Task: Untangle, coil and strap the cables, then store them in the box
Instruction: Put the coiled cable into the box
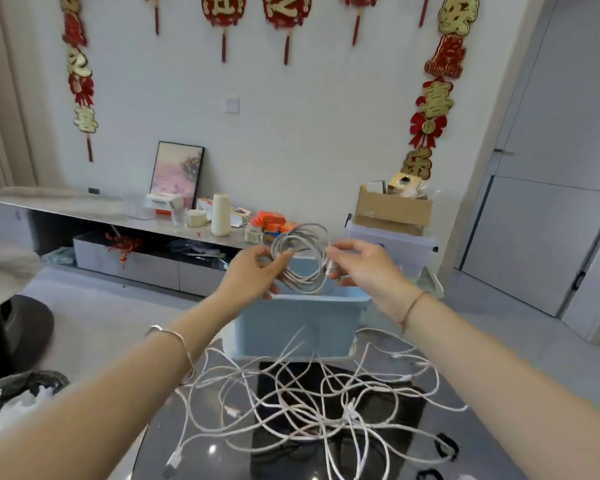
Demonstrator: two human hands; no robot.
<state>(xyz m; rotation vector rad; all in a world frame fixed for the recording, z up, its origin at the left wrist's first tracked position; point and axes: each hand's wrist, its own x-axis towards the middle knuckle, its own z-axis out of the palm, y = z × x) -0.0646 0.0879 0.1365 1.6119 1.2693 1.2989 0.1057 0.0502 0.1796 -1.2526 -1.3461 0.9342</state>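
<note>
The left grip [253,271] has its fingers curled round the left side of the coil [300,258], and the right grip [364,268] pinches the coil's right side between thumb and fingertips, so both are closed on it. The coil, several white turns, hangs in the air just above the open top of the box [298,323], not in it. No strap shows on the coil, so I judge that coiling is about done and strapping comes next. That calls for one grip to hold the turns together while the other fetches a strap — perhaps one of the black loops [445,445] near the right edge of the worktop [222,465]. In front of the box, the tangle [309,403] of white cables lies unsorted on the worktop. Nothing on the cable or box can be read. The right wall hanging [433,98] shows gold characters — 喜 and 乐 among them.
</note>
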